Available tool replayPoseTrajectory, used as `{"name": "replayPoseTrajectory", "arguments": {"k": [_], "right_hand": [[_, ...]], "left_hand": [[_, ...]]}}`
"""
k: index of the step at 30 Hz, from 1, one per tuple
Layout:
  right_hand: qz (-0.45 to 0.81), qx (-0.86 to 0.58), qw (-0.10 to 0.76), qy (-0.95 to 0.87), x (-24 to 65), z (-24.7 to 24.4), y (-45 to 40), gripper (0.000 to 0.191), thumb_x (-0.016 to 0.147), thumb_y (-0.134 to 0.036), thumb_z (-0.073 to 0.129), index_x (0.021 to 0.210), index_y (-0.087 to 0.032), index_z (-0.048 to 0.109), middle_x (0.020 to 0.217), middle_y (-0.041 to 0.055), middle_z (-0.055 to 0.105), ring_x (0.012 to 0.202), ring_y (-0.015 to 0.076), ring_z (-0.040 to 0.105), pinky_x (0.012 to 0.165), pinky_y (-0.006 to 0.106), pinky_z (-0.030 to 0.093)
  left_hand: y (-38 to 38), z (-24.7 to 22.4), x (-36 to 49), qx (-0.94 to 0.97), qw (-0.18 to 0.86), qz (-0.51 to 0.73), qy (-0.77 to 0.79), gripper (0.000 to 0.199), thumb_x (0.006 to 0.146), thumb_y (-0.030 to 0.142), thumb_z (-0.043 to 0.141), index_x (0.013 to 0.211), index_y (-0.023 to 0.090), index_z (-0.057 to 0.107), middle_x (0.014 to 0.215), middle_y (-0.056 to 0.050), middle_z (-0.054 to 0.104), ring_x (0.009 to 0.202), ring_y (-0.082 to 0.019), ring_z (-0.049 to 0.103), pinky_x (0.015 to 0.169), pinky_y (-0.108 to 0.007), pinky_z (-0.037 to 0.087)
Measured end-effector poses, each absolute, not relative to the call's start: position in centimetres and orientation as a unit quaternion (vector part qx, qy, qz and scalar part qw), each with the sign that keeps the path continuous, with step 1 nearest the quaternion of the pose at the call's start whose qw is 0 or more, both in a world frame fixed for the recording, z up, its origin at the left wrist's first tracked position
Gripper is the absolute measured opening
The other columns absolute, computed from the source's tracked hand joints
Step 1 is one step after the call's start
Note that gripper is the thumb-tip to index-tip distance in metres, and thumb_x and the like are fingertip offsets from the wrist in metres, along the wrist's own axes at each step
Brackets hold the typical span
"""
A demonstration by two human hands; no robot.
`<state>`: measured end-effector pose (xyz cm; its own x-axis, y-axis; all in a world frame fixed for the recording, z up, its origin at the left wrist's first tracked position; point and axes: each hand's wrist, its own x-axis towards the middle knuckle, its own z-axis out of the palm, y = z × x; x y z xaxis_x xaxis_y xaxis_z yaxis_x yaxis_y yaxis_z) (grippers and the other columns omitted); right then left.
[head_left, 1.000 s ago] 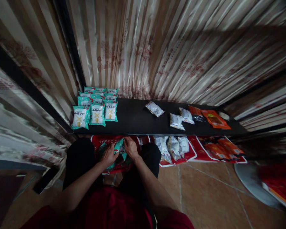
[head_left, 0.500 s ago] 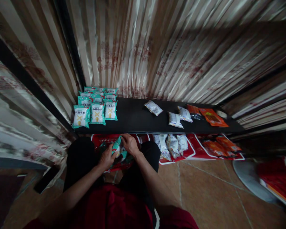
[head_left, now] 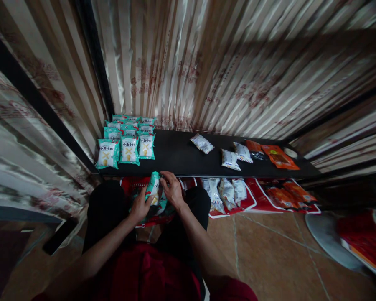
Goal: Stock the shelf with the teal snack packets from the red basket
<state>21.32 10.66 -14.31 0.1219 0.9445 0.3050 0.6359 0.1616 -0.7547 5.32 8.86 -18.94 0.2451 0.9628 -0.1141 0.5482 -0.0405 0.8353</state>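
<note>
A teal-and-white snack bag (head_left: 153,189) stands nearly upright in my left hand (head_left: 141,205), with the fingers and thumb closed around its lower part. My right hand (head_left: 173,190) is beside the bag's upper right edge. Its thumb and forefinger are curved and a little apart; whether the tips touch the bag is hard to see. Below both hands, between my knees, a red basket (head_left: 127,182) contains more teal bags, partly hidden. Ahead on the left of the black shelf (head_left: 175,156), matching teal snack bags (head_left: 130,149) stand in rows.
Silvery-white packets (head_left: 230,159) and orange packets (head_left: 278,156) lie toward the shelf's right. Below it are red baskets with white packets (head_left: 227,193) and orange packets (head_left: 288,194). Striped curtains (head_left: 188,62) hang behind, and a dark post (head_left: 94,54) rises at the left.
The snack bag has turned more upright, its printed front now showing more. My right hand's fingers have shifted from its top corner to beside its right edge.
</note>
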Motion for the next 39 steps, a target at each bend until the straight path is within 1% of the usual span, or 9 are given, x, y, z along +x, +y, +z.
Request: {"name": "replayPoseTrajectory", "arguments": {"k": [5, 11, 18, 22, 26, 30, 34, 39], "right_hand": [[0.181, -0.636, 0.436, -0.61, 21.4, -14.5, 10.4, 0.027, 0.085, -0.027, 0.05, 0.108, -0.019, 0.063, 0.11, 0.0097, 0.061, 0.095, 0.0178, 0.059, 0.086, 0.031, 0.049], [0.19, -0.652, 0.451, -0.579, 21.4, -15.3, 10.0, 0.029, 0.084, -0.028, 0.052, 0.109, -0.018, 0.062, 0.111, 0.0109, 0.06, 0.091, 0.0182, 0.06, 0.085, 0.033, 0.049], [0.219, -0.668, 0.459, -0.543, 21.3, -16.2, 9.6, 0.033, 0.084, -0.034, 0.054, 0.111, -0.017, 0.061, 0.107, 0.011, 0.063, 0.093, 0.0197, 0.06, 0.085, 0.034, 0.049], [0.252, -0.68, 0.45, -0.521, 21.0, -16.2, 9.1, 0.037, 0.085, -0.041, 0.051, 0.112, -0.018, 0.061, 0.113, 0.0111, 0.064, 0.103, 0.0219, 0.06, 0.089, 0.035, 0.048], [0.325, -0.669, 0.438, -0.506, 20.8, -16.1, 8.8, 0.04, 0.087, -0.046, 0.047, 0.113, -0.019, 0.061, 0.11, 0.0092, 0.066, 0.102, 0.022, 0.062, 0.089, 0.035, 0.048], [0.424, -0.622, 0.458, -0.472, 20.6, -15.4, 8.6, 0.046, 0.086, -0.052, 0.047, 0.114, -0.018, 0.061, 0.107, 0.0075, 0.068, 0.1, 0.0224, 0.063, 0.088, 0.035, 0.05], [0.515, -0.555, 0.483, -0.44, 20.5, -14.4, 8.6, 0.047, 0.081, -0.051, 0.055, 0.114, -0.019, 0.061, 0.104, 0.0057, 0.069, 0.094, 0.022, 0.065, 0.086, 0.036, 0.051], [0.573, -0.515, 0.503, -0.391, 20.5, -14.2, 9.0, 0.049, 0.073, -0.047, 0.066, 0.112, -0.019, 0.062, 0.102, 0.0053, 0.069, 0.087, 0.0217, 0.066, 0.083, 0.037, 0.052]], "left_hand": [[9.2, -18.1, 5.3, 0.65, 0.429, 0.275, 0.564, 0.039, 0.085, 0.036, 0.044, 0.119, 0.017, 0.047, 0.105, -0.01, 0.065, 0.096, -0.022, 0.063, 0.085, -0.034, 0.047], [9.9, -17.6, 5.3, 0.621, 0.448, 0.3, 0.569, 0.04, 0.084, 0.037, 0.046, 0.116, 0.015, 0.049, 0.105, -0.012, 0.066, 0.093, -0.023, 0.064, 0.082, -0.035, 0.048], [10.5, -17.7, 5.6, 0.593, 0.47, 0.335, 0.561, 0.037, 0.081, 0.039, 0.049, 0.111, 0.018, 0.051, 0.1, -0.009, 0.067, 0.09, -0.022, 0.064, 0.081, -0.035, 0.049], [10.8, -17.7, 5.8, 0.574, 0.484, 0.356, 0.557, 0.037, 0.079, 0.041, 0.051, 0.107, 0.017, 0.053, 0.098, -0.008, 0.067, 0.087, -0.022, 0.064, 0.08, -0.035, 0.049], [11.0, -17.4, 6.2, 0.538, 0.521, 0.376, 0.545, 0.038, 0.078, 0.042, 0.053, 0.106, 0.016, 0.053, 0.101, -0.009, 0.067, 0.089, -0.022, 0.064, 0.079, -0.034, 0.05], [11.1, -17.1, 6.4, 0.509, 0.552, 0.388, 0.534, 0.04, 0.076, 0.043, 0.054, 0.104, 0.015, 0.054, 0.101, -0.01, 0.066, 0.088, -0.022, 0.064, 0.079, -0.036, 0.051], [11.2, -16.7, 6.3, 0.495, 0.571, 0.392, 0.525, 0.041, 0.077, 0.044, 0.055, 0.105, 0.014, 0.054, 0.101, -0.01, 0.067, 0.089, -0.022, 0.064, 0.08, -0.035, 0.051], [11.4, -16.6, 6.2, 0.487, 0.581, 0.386, 0.526, 0.042, 0.078, 0.045, 0.055, 0.107, 0.015, 0.054, 0.101, -0.01, 0.067, 0.091, -0.022, 0.064, 0.083, -0.035, 0.05]]}}
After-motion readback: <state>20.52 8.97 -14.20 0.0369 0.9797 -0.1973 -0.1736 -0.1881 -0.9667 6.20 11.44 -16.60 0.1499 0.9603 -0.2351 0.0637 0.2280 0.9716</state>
